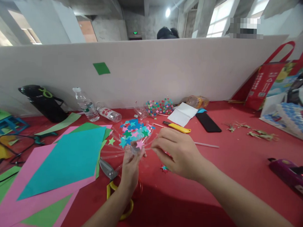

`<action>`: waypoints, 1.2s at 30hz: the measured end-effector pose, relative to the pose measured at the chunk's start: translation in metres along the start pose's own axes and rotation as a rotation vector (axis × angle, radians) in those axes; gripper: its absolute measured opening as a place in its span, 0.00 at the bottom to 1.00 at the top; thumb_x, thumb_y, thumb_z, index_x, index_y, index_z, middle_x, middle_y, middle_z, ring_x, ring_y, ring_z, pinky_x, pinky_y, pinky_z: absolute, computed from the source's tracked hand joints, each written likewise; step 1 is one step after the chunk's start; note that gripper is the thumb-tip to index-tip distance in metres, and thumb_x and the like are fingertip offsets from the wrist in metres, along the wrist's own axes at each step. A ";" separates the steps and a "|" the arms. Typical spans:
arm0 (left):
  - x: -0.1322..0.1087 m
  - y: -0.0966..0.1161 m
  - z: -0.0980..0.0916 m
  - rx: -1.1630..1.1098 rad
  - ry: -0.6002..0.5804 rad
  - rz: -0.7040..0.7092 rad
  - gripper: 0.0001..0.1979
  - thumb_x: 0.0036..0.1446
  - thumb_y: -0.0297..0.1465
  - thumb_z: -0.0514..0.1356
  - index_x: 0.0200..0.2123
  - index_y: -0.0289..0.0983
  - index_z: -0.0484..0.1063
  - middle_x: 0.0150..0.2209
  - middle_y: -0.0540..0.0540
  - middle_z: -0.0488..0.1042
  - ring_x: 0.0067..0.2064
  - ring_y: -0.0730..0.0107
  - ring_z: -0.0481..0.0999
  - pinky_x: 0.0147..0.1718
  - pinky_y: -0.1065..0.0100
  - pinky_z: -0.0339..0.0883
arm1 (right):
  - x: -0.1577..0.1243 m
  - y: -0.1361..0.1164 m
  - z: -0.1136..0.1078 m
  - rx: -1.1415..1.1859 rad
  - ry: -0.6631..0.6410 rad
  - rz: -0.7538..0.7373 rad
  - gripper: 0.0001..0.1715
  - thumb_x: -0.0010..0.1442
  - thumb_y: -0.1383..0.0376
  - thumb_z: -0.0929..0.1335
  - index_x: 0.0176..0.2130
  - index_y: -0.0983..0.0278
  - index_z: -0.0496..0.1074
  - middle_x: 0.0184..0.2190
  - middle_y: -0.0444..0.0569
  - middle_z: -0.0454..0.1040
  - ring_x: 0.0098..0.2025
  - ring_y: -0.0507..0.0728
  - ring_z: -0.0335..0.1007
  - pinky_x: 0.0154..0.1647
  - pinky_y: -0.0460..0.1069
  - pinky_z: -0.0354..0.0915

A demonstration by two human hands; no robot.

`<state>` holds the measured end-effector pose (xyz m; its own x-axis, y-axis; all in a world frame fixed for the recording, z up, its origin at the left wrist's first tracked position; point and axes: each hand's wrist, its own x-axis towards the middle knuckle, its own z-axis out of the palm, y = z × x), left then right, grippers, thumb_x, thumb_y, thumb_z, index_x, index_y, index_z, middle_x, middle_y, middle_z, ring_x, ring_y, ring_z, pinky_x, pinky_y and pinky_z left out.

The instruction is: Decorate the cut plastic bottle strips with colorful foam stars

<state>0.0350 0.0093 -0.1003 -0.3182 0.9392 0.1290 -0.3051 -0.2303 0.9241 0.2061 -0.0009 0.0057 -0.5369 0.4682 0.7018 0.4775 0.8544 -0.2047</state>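
My left hand [132, 159] is closed around the lower end of a clear plastic piece with thin strips fanning outward. Pink, blue and green stars [134, 132] cover its upper part. To the right, my right hand [176, 150] hovers apart from it, thumb and fingers curled together; whatever they might hold is hidden. A few small stars [164, 168] lie on the table below that hand. Beside my left wrist are scissors [109, 171] with yellow handles, partly covered by my forearm. A yellow utility knife [179, 128] lies just beyond my right hand.
Coloured paper sheets [67, 163] spread across the left, near a yellow glue gun [3, 148]. Along the white partition [143, 70] stand or lie a black flask [44, 103], plastic bottles [85, 106] and a star-covered piece [160, 107]. A black phone [208, 121] and purple device [290, 174] lie rightward.
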 end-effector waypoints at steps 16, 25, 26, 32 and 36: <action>-0.004 0.008 0.003 -0.082 -0.090 -0.094 0.18 0.46 0.29 0.66 0.41 0.40 0.68 0.36 0.51 0.75 0.37 0.71 0.74 0.39 0.68 0.64 | -0.005 -0.013 0.019 0.255 0.082 0.029 0.07 0.64 0.72 0.63 0.42 0.65 0.69 0.39 0.51 0.77 0.40 0.54 0.74 0.40 0.48 0.69; -0.007 0.012 0.007 -0.102 -0.092 -0.096 0.17 0.44 0.29 0.67 0.39 0.40 0.68 0.35 0.53 0.74 0.38 0.71 0.73 0.40 0.69 0.63 | -0.007 -0.012 0.026 0.301 0.106 0.145 0.08 0.62 0.72 0.65 0.42 0.63 0.70 0.38 0.47 0.78 0.39 0.51 0.74 0.41 0.45 0.68; -0.007 0.012 0.007 -0.113 -0.091 -0.091 0.17 0.44 0.29 0.67 0.38 0.40 0.68 0.35 0.53 0.74 0.37 0.71 0.73 0.40 0.69 0.64 | -0.007 -0.012 0.025 0.310 0.108 0.131 0.09 0.62 0.72 0.65 0.43 0.63 0.70 0.38 0.48 0.78 0.40 0.51 0.74 0.42 0.46 0.68; -0.005 0.014 0.009 -0.108 -0.114 -0.077 0.14 0.43 0.29 0.67 0.34 0.40 0.67 0.31 0.55 0.72 0.33 0.72 0.71 0.37 0.69 0.64 | -0.005 -0.012 0.027 0.316 0.109 0.094 0.09 0.63 0.73 0.64 0.42 0.65 0.71 0.37 0.50 0.78 0.38 0.52 0.73 0.40 0.48 0.69; -0.006 0.016 0.009 -0.082 -0.099 -0.097 0.15 0.43 0.28 0.66 0.36 0.40 0.66 0.32 0.54 0.73 0.34 0.72 0.71 0.38 0.69 0.63 | -0.006 -0.011 0.028 0.296 0.143 0.101 0.07 0.63 0.72 0.65 0.39 0.65 0.72 0.35 0.49 0.78 0.36 0.52 0.72 0.38 0.47 0.69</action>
<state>0.0401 0.0020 -0.0836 -0.1952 0.9776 0.0789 -0.4035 -0.1534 0.9020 0.1845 -0.0072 -0.0153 -0.3842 0.5355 0.7521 0.2894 0.8434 -0.4527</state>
